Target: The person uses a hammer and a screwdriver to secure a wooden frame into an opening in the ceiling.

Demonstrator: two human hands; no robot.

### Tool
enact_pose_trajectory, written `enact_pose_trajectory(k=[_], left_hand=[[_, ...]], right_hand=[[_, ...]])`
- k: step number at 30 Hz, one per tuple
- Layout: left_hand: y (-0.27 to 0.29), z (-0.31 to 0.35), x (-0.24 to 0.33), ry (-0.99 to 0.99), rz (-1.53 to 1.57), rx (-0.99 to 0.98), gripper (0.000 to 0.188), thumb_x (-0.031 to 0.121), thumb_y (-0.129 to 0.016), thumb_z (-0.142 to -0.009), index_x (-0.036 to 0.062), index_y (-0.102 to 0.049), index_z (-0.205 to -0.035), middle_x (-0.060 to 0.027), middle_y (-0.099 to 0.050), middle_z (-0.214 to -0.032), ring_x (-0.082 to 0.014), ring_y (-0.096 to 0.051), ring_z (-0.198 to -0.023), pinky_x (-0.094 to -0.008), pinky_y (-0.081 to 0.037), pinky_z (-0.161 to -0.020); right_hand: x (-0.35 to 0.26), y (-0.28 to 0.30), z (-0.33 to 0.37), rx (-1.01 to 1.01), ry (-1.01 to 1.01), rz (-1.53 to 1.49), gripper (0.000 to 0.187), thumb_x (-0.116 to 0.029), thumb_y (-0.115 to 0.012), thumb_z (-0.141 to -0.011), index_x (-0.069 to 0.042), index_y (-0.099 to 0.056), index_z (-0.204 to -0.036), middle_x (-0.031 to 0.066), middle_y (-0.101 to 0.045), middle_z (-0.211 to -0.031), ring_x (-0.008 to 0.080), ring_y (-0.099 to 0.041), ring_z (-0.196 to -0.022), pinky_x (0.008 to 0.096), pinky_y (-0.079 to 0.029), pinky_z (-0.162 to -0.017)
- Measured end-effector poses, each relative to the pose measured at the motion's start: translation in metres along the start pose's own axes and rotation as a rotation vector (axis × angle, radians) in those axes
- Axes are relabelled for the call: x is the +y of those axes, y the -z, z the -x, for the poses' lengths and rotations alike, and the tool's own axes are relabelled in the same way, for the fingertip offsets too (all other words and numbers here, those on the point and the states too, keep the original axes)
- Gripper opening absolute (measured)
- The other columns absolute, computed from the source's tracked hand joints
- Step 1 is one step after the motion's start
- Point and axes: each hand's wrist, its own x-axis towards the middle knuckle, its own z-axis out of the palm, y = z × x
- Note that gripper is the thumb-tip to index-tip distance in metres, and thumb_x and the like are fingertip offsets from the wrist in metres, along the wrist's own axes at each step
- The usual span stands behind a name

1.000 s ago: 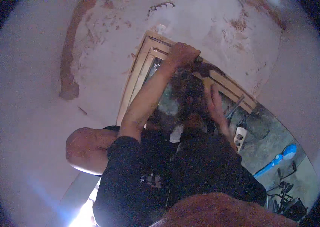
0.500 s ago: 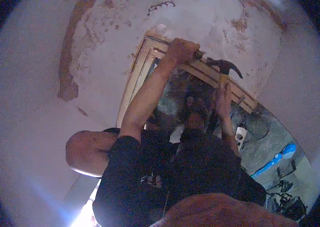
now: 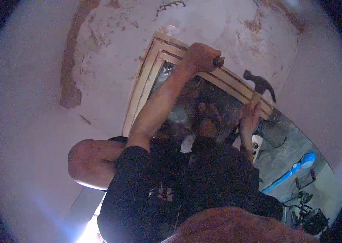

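My left hand (image 3: 201,57) is closed in a fist around a tool with a dark, rounded handle end (image 3: 218,62). The rest of this tool is hidden by the fist. It rests over the far rail of a pale, grooved wooden frame (image 3: 235,86). To the right, my right hand (image 3: 250,115) grips the handle of a claw hammer (image 3: 263,86). The dark hammer head stands apart from the tool's end, above the frame's right part. My left forearm crosses the frame's left side.
Bare feet (image 3: 208,127) are inside the frame's outline. At right lie a white socket strip (image 3: 256,146), a long blue object with a wide end (image 3: 290,176) and a dark heap of gear (image 3: 315,222). Beyond the frame is a pale surface with brown rough patches (image 3: 114,48).
The hammer has swung right and nearer to me, away from the tool's end, with my right hand. My left fist has shifted slightly right, so the handle end shows more plainly.
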Motion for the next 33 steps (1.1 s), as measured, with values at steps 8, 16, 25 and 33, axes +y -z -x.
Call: enact_pose_trajectory(k=[8,16,25,33], left_hand=[[0.005,0.009,-0.009,-0.034,-0.050,-0.148,0.022,0.035,-0.058,-0.076,0.0136,-0.061,-0.081,-0.0129,-0.063,-0.073,-0.0356,-0.063,-0.071,-0.0492,-0.049,-0.064],[-0.005,0.024,-0.015,-0.019,-0.148,-0.207,0.020,0.026,-0.063,-0.070,0.0141,-0.063,-0.086,-0.0110,-0.066,-0.079,-0.0307,-0.065,-0.077,-0.0457,-0.051,-0.068],[0.011,0.015,-0.010,0.031,-0.123,-0.152,0.023,0.026,-0.066,-0.067,0.0143,-0.064,-0.086,-0.0097,-0.067,-0.080,-0.0291,-0.066,-0.078,-0.0439,-0.052,-0.068],[0.006,0.012,-0.009,0.017,-0.174,-0.200,0.022,0.028,-0.064,-0.070,0.0141,-0.064,-0.087,-0.0101,-0.067,-0.080,-0.0296,-0.066,-0.079,-0.0441,-0.052,-0.070]], right_hand=[[0.015,-0.031,-0.028,-0.012,0.231,0.187,0.041,-0.035,-0.038,-0.098,-0.001,-0.043,-0.120,0.0101,-0.052,-0.094,0.0188,-0.051,-0.075,0.0303,-0.044,-0.069],[0.007,-0.042,-0.036,-0.164,0.283,0.221,0.045,-0.038,-0.041,-0.096,0.001,-0.041,-0.118,0.0137,-0.053,-0.095,0.0213,-0.052,-0.079,0.0338,-0.044,-0.075],[0.043,-0.031,-0.065,-0.080,0.425,0.359,0.037,-0.031,-0.046,-0.094,0.000,-0.046,-0.115,0.0111,-0.054,-0.089,0.0261,-0.053,-0.083,0.0425,-0.044,-0.076],[0.055,-0.037,-0.060,-0.071,0.249,0.110,0.039,-0.034,-0.042,-0.097,-0.003,-0.044,-0.121,0.0051,-0.053,-0.078,0.0102,-0.049,-0.065,0.0261,-0.042,-0.055]])
